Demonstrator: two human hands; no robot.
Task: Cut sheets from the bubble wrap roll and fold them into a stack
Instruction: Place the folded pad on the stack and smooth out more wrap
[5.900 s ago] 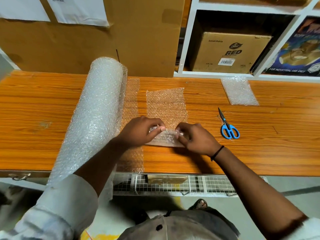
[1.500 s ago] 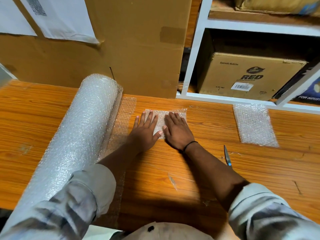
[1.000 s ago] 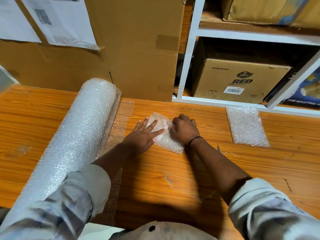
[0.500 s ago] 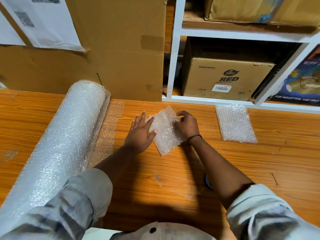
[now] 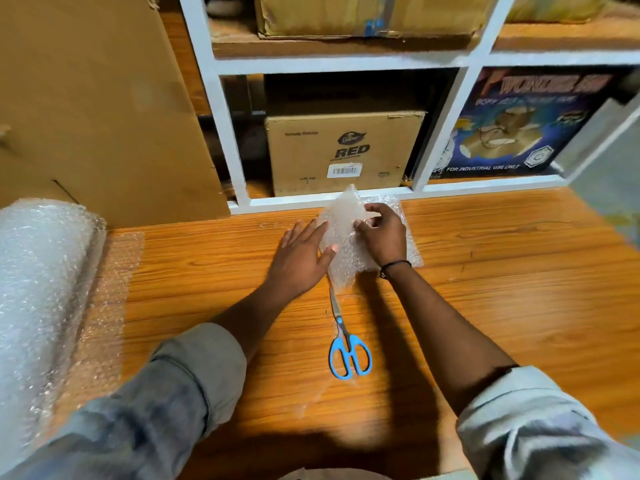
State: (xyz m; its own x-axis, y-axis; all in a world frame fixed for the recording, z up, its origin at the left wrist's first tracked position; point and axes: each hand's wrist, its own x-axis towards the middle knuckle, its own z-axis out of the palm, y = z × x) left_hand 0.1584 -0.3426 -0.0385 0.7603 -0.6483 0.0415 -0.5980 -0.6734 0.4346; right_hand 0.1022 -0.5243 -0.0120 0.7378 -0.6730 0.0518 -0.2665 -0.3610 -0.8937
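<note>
**One folded sheet held over the stack; most of the roll uncut**

A folded sheet (image 5: 341, 237) of bubble wrap is pinched in the curled fingers and thumb of the right hand (image 5: 381, 233). It is held tilted, one corner raised toward the shelf unit (image 5: 227, 133). Under it and that hand, a flat piece of bubble wrap (image 5: 412, 252) lies on the surface (image 5: 519, 289); it is judged to be the stack begun, though how many layers it has cannot be told.

The left hand (image 5: 301, 258) is kept flat with fingers straight and grips nothing. Only its thumb and forefinger touch the near left edge of the folded sheet.

The current step is judged nearly done: the sheet is cut and folded but not yet laid down squarely. Much is left. The bubble wrap roll (image 5: 38, 289) remains thick, well apart at the left, its loose end (image 5: 107, 289) spread on the surface. The scissors (image 5: 346, 341) lie closed and untouched between the forearms, tips just below the folded sheet.
</note>
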